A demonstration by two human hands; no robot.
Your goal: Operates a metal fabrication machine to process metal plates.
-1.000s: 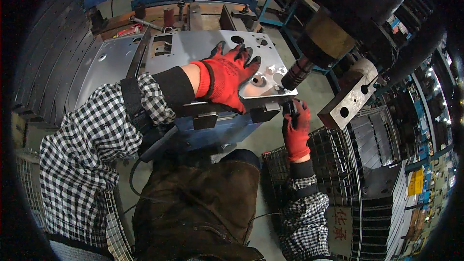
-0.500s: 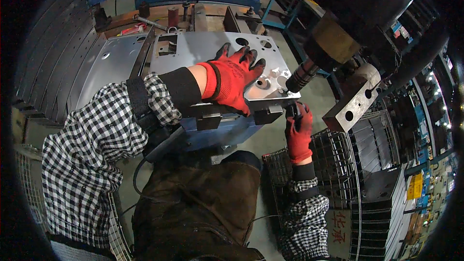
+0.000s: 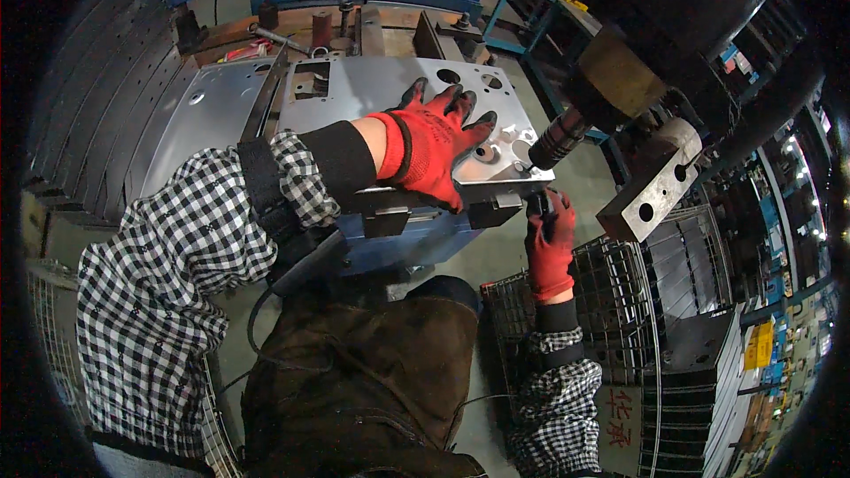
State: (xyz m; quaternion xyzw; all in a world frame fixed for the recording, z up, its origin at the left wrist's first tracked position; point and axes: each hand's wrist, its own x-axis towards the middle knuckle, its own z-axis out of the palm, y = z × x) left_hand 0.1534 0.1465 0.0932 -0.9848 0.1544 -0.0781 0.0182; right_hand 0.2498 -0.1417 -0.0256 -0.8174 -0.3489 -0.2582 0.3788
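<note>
My left hand [image 3: 434,146], in a red glove with dark fingertips, lies with fingers spread on a flat sheet-metal panel [image 3: 354,93]. The panel has round holes and a rectangular cutout. My right hand [image 3: 551,243], gloved the same way, is closed just below the panel's near right corner; what its fingers hold is hidden. Above that corner, a dark cylindrical machine tool [image 3: 558,140] slants down, its tip close to the panel's surface by some round holes. Under the panel's front edge sit dark metal blocks [image 3: 494,211].
A drilled metal bar [image 3: 651,181] juts out right of the tool. Wire baskets [image 3: 611,292] stand at my right, with stacked panels beyond. Another panel [image 3: 199,115] and slatted dark sheets [image 3: 97,106] lie to the left. A wrench [image 3: 279,38] rests behind the panel.
The whole view has shifted very slightly. Both hands keep their places, the left flat on the panel and the right at its corner.
</note>
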